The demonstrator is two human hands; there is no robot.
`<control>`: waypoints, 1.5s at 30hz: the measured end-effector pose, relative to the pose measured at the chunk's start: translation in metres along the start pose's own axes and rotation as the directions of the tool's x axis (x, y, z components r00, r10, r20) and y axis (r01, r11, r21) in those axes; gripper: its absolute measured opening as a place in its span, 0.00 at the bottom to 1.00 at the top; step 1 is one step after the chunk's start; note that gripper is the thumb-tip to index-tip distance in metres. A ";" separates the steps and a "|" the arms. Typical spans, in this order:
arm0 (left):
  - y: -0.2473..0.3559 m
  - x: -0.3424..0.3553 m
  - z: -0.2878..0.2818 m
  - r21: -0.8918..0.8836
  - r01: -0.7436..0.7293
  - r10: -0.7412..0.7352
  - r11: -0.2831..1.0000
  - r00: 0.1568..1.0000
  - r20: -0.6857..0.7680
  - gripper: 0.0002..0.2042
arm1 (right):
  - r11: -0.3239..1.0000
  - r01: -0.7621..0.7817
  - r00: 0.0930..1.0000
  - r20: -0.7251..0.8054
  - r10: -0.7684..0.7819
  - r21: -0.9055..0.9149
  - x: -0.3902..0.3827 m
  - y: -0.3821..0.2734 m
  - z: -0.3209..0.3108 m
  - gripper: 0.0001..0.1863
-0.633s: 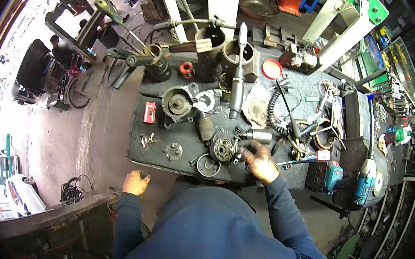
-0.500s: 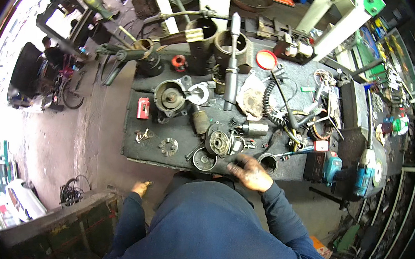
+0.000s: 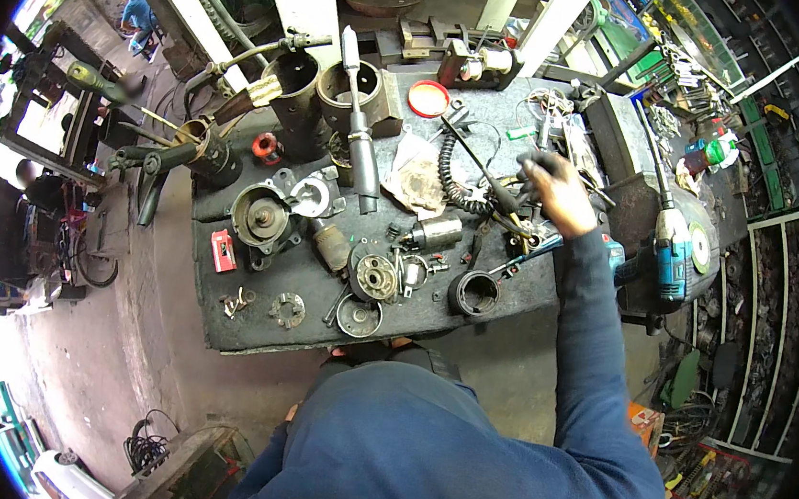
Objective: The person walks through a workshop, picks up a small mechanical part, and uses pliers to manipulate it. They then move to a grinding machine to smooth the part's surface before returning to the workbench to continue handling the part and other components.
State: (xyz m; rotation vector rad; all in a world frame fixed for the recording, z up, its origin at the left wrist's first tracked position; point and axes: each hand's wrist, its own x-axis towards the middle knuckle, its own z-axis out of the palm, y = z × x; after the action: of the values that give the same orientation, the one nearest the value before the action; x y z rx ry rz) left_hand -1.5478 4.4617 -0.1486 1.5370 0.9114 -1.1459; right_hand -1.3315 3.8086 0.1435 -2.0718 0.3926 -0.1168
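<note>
The right hand [image 3: 559, 193] reaches far out over the dark, greasy metal table [image 3: 248, 326]. Its fingers [image 3: 534, 166] are curled around something thin and dark at the far right side of the table, but it is too small to tell what it is. Just beside the hand lies a black curly cord [image 3: 452, 180], coiled like a spring, and a crumpled dirty rag [image 3: 415, 186]. Nearer the person sit round metal parts: a short black ring [image 3: 473, 293], a flat round disc with holes [image 3: 375, 276], and a small grey motor shaped like a can [image 3: 435, 234]. A long grey steel rod [image 3: 360, 130] lies across the middle. A round red lid [image 3: 428, 98] sits at the back. A blue power drill [image 3: 672, 261] hangs off the right edge. The left hand is hidden under the blue sleeve and body, so its fingers cannot be seen.
</note>
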 end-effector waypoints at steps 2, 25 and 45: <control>-0.013 0.004 0.004 0.035 -0.022 0.023 0.999 0.999 -0.035 0.21 | 0.870 0.164 0.986 0.057 -0.155 -0.466 0.053 0.017 -0.006 0.17; 0.167 -0.191 -0.031 0.543 -0.438 0.503 0.716 -0.216 -0.837 0.19 | 0.838 -0.252 0.940 0.082 0.330 -0.484 0.164 0.019 0.004 0.19; 0.676 -0.228 0.036 0.998 0.035 0.930 0.053 0.362 -0.062 0.21 | 0.773 0.040 0.938 0.243 -0.248 0.634 0.038 -0.167 0.075 0.21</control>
State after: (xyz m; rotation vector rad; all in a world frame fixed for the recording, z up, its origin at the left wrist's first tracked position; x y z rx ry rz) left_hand -0.9875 4.2591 0.2460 3.2349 -0.2710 -0.1467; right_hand -1.2389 3.9356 0.2453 -1.4178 -0.0211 -0.0016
